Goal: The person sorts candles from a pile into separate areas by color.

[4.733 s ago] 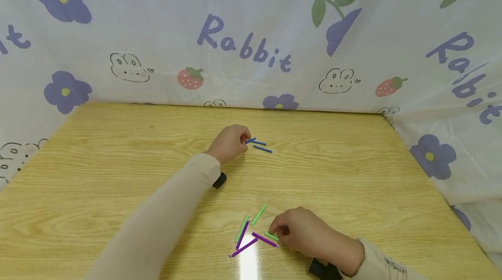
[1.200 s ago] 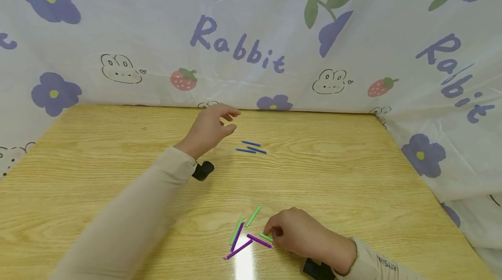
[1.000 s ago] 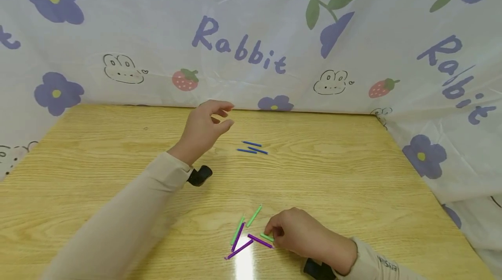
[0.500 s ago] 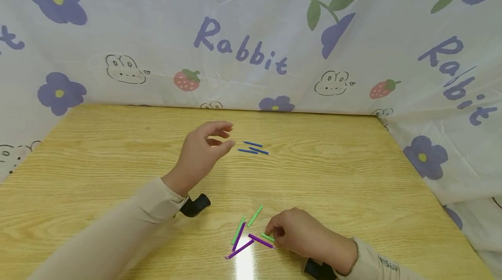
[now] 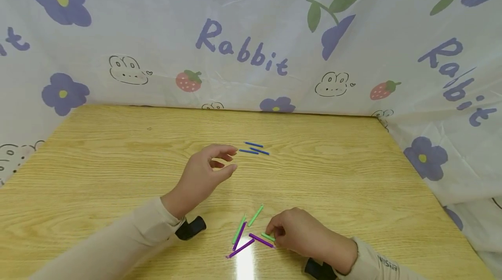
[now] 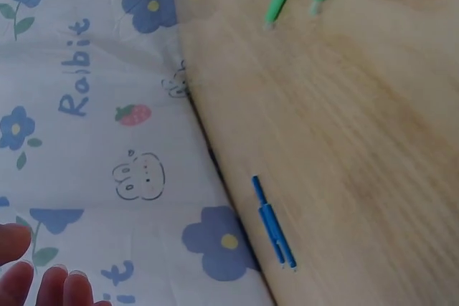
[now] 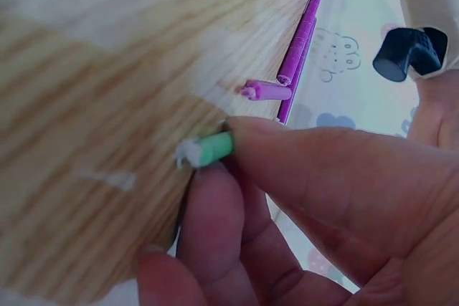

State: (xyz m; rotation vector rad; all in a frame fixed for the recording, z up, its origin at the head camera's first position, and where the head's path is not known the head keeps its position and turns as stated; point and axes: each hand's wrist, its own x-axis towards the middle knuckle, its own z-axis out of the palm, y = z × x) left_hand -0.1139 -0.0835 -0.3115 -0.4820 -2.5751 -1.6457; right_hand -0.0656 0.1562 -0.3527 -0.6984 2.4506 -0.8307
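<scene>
My right hand (image 5: 302,234) pinches a slim green candle (image 7: 215,148) between thumb and fingers, low over the near part of the table; its white wick end shows in the right wrist view. My left hand (image 5: 198,179) hovers with parted, bent fingers and holds nothing. Just beyond its fingertips, blue candles (image 5: 254,144) lie close together, roughly parallel. Left of the right hand, two more green candles (image 5: 256,215) rest on the wood. Among them are three purple candles (image 5: 241,248), some touching or crossing at their ends.
The wooden table (image 5: 333,175) reaches back to a white printed cloth (image 5: 243,18) hanging behind it and at both sides. Black wrist cameras (image 5: 191,228) sit under both wrists. A bright glare strip crosses the wood near the purple candles.
Earlier my left hand held a blue candle by the others; it let go, and the blue candles now lie side by side. Since then it has drawn back toward me. The right hand stays put.
</scene>
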